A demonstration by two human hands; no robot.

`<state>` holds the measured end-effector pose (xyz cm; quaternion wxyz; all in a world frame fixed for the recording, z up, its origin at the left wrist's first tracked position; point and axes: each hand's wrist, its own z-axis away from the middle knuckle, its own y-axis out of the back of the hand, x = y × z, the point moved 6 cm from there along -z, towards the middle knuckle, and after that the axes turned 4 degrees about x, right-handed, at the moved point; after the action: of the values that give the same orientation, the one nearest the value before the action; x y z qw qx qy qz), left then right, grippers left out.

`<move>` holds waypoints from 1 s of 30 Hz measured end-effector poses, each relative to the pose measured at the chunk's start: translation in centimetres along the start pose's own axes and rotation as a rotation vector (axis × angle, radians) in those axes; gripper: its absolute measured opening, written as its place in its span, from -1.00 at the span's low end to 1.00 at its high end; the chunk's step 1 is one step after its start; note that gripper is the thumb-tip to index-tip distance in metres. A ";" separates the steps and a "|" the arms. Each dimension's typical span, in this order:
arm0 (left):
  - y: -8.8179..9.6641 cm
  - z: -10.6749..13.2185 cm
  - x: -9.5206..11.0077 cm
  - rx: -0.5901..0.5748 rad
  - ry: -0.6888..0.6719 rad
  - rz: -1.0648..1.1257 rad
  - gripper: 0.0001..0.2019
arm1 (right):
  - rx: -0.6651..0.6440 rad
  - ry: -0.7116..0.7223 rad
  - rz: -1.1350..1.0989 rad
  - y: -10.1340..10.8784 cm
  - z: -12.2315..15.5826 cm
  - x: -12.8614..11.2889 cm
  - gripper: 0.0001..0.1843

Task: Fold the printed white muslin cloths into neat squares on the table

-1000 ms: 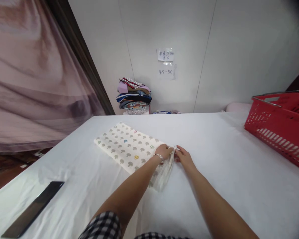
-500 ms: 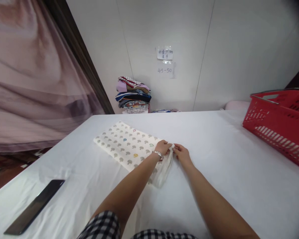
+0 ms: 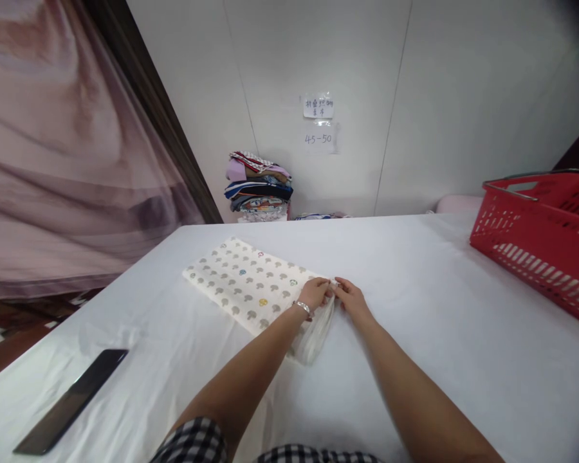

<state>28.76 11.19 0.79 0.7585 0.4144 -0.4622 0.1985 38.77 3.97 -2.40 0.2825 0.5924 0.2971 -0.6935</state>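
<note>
A cream cloth printed with small grey mushrooms [image 3: 241, 283] lies folded flat on the white table [image 3: 415, 308], running from the middle out to the left. My left hand [image 3: 314, 292] pinches the cloth's right end, fingers closed on its bunched edge. My right hand [image 3: 350, 297] meets it from the right, fingers also closed on that same edge. A silver bracelet sits on my left wrist. Below the hands the cloth's end hangs in loose folds [image 3: 313, 334].
A red plastic basket [image 3: 535, 231] stands at the table's right edge. A dark phone [image 3: 72, 402] lies near the front left corner. A stack of folded clothes [image 3: 258, 186] sits against the back wall under a paper label. A pink curtain hangs at the left.
Both hands have stayed together at the cloth's right end, drawing very slightly closer. The view has shifted a little.
</note>
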 end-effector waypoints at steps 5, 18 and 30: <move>0.5 1.5 0.6 0.081 -0.082 -0.177 -0.68 | -0.033 -0.025 -0.005 0.0 0.1 0.0 -0.44; 1.1 1.6 0.9 0.223 -0.187 -0.413 -0.86 | -0.004 -0.036 0.031 0.1 -0.8 0.8 -0.50; 0.8 3.7 3.4 0.284 -0.430 -0.689 -0.75 | -0.081 -0.065 -0.187 -0.7 0.1 0.6 -0.66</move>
<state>27.91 8.36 4.99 0.6023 0.6768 -0.4122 -0.0956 38.09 4.33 -2.88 0.2496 0.5275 0.3697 -0.7230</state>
